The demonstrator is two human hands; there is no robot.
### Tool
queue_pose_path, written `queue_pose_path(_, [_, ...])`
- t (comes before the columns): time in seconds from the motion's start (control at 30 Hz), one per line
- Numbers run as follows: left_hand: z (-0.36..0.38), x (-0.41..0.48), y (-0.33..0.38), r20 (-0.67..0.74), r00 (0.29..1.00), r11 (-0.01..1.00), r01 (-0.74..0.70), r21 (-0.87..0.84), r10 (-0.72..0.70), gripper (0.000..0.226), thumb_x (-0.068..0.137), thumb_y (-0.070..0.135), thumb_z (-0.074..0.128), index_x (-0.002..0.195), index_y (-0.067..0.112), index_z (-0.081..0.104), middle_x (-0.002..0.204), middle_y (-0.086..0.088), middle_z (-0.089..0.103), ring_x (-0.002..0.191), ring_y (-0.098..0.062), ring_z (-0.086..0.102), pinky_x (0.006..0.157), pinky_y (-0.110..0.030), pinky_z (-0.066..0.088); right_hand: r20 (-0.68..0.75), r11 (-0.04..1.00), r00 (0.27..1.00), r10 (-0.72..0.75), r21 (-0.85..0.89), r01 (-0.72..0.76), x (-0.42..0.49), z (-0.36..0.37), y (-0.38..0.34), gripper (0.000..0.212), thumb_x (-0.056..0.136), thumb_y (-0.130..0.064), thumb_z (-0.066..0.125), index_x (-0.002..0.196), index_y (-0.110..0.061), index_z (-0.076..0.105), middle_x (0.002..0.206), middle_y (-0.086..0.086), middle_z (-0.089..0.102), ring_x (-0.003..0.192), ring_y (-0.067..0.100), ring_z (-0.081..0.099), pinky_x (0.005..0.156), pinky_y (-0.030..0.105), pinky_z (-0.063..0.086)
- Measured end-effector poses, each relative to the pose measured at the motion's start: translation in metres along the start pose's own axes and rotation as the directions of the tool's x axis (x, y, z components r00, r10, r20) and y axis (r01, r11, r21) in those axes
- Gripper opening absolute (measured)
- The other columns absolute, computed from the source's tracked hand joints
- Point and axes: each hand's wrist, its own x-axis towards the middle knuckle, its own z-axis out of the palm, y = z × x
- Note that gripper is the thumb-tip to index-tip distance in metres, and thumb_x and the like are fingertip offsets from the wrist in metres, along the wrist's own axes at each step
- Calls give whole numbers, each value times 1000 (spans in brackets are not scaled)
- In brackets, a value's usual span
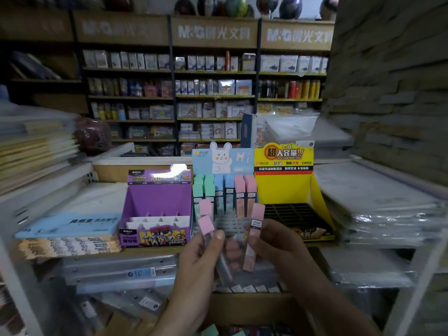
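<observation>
My left hand (pixel 197 260) pinches a slim pink-capped pack (pixel 206 224) between thumb and fingers, and a second pink cap (pixel 205 206) shows just above it. My right hand (pixel 274 241) grips another long pink-capped pack (pixel 254 236), held upright and slightly tilted. Both hands are in front of the bunny display box (pixel 224 160), which holds rows of green, blue and pink packs (pixel 224 190).
A purple display box (pixel 157 202) stands to the left and a yellow display box (pixel 291 187) to the right. Stacks of notebooks (pixel 68 241) and wrapped paper (pixel 388 209) lie on the shelf. Stocked shelves (pixel 206 93) fill the background.
</observation>
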Motion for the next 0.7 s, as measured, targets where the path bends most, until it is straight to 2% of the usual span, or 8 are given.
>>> queue_pose_path(0.07, [1,1,4,-14,999,998,-32,56,33,24,87,38,67,87,14,72,81,-16,75,69,-27,74,59,-31,60,9,995,998,-56,-82,56,6,-3,-8,20,90,0,67,110,-2,63,101,29,70,98,46,67,80,55,56])
queue_pose_path(0.17, [0,8,6,-32,998,990,-53,132,57,37,88,44,63,86,7,60,66,-8,64,54,-21,58,48,-28,48,-8,987,997,-80,-141,78,17,-9,-20,27,88,3,70,110,8,54,92,44,59,81,50,65,73,51,57])
queue_pose_path(0.3, [-3,20,7,-16,1000,994,-16,108,18,38,96,46,58,88,9,56,63,-4,52,52,-16,45,47,-28,37,-32,962,995,-97,-259,85,36,-18,-31,17,96,-8,63,97,8,60,80,25,73,76,42,71,75,59,58])
queue_pose_path(0.4, [-5,29,7,4,998,998,61,-24,-61,22,103,28,56,96,8,59,64,-5,49,50,-15,42,41,-26,32,-63,959,995,-76,-278,56,49,-22,-35,22,99,-16,61,91,5,63,81,16,75,78,38,72,76,52,61])
queue_pose_path(0.47, [-6,34,8,16,997,996,73,-44,-73,9,100,15,53,99,8,59,67,-7,49,50,-15,41,40,-26,30,-77,944,992,-98,-322,68,57,-25,-37,19,97,-19,63,86,-6,70,77,5,76,72,19,72,69,34,60])
queue_pose_path(0.53, [-6,38,8,13,998,998,54,-29,-54,10,100,11,50,99,7,59,68,-9,51,50,-16,42,42,-28,30,-101,931,987,-126,-355,83,62,-27,-38,15,95,-21,66,83,-16,73,66,-6,70,61,2,62,60,19,53])
queue_pose_path(0.63, [-5,41,9,-10,1000,1000,4,7,-4,15,103,16,53,100,4,61,72,-11,61,53,-19,51,46,-34,38,-142,927,978,-150,-364,89,71,-30,-39,2,92,-14,70,93,-15,71,69,0,71,56,1,61,56,18,53])
queue_pose_path(0.7, [-6,42,9,-12,1000,1000,-3,-3,3,20,101,22,59,105,2,61,78,-10,67,57,-17,57,49,-31,46,-170,923,971,-167,-374,93,76,-30,-40,9,90,-8,71,98,-12,68,75,8,73,59,4,65,57,23,56])
